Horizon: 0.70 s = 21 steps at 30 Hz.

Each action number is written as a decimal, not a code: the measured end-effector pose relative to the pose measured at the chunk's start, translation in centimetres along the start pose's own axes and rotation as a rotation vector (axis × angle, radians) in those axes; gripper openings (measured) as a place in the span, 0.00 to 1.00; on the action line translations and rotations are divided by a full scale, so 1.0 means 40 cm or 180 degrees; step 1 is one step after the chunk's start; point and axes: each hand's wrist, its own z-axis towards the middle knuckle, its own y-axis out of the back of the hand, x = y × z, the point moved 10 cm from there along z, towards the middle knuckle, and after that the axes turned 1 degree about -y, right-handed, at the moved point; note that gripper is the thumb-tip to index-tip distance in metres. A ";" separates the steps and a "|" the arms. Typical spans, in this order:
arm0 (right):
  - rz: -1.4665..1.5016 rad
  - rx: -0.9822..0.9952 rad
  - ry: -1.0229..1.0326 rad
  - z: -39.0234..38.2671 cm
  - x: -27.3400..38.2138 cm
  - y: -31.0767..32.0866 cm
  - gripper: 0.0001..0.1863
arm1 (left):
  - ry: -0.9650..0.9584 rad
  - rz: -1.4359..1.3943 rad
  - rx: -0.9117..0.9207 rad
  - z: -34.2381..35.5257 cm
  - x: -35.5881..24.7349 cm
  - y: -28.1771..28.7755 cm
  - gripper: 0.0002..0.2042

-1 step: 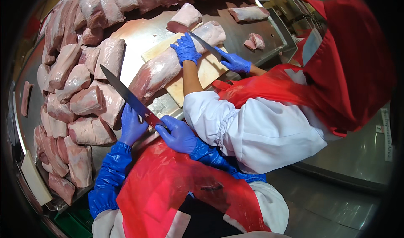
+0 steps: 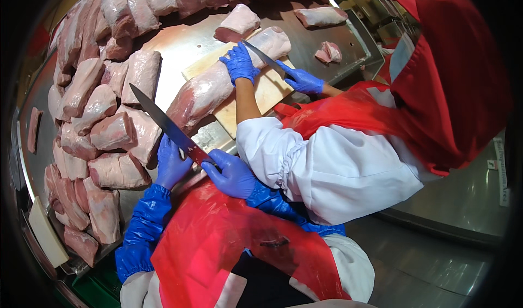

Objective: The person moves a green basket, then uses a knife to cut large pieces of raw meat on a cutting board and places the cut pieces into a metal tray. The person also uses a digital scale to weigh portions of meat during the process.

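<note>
My right hand (image 2: 230,174), in a blue glove, is closed round the handle end of a long knife (image 2: 163,122). Its broad blade slants up and left, with small bits on the metal near the grip. Close behind the blade is my left hand (image 2: 172,165), also gloved in blue. Its visible fingers stretch upward and its thumb stands apart; the blade hides part of them. Whether that hand touches the blade I cannot tell. Just beyond the blade lie cut pork pieces (image 2: 111,132) and one end of a long pork loin (image 2: 210,90).
On my right, a co-worker's gloved hand (image 2: 239,64) presses the loin on a white cutting board (image 2: 267,90); the other holds a knife (image 2: 261,55) against it. More pork lines the metal table's (image 2: 177,44) far side. The co-worker's white sleeve (image 2: 267,144) is close to my right arm.
</note>
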 end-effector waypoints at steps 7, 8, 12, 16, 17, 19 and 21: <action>0.0133 -0.0106 0.0026 -0.016 -0.026 0.016 0.08 | -0.0049 0.0065 0.0014 0.012 -0.023 -0.011 0.41; 0.0098 -0.0151 0.0121 -0.020 -0.024 0.017 0.08 | -0.0045 0.0026 0.0053 0.015 -0.021 -0.016 0.42; 0.0190 -0.0155 0.0311 -0.016 -0.007 0.006 0.07 | -0.0032 0.0155 0.0053 0.015 -0.019 -0.018 0.44; 0.0248 -0.0009 0.0231 -0.010 0.016 -0.007 0.05 | -0.0084 0.0313 0.0108 0.007 -0.006 -0.027 0.48; 0.0242 -0.0080 0.0312 -0.010 0.020 -0.005 0.06 | -0.0103 0.0294 0.0119 0.006 -0.011 -0.027 0.48; 0.0236 -0.0194 0.0473 -0.010 0.019 -0.009 0.08 | -0.0121 0.0304 0.0140 0.000 -0.017 -0.023 0.50; 0.0240 -0.0245 0.0551 -0.012 0.012 -0.024 0.08 | -0.0154 0.0338 0.0093 -0.004 -0.012 -0.023 0.50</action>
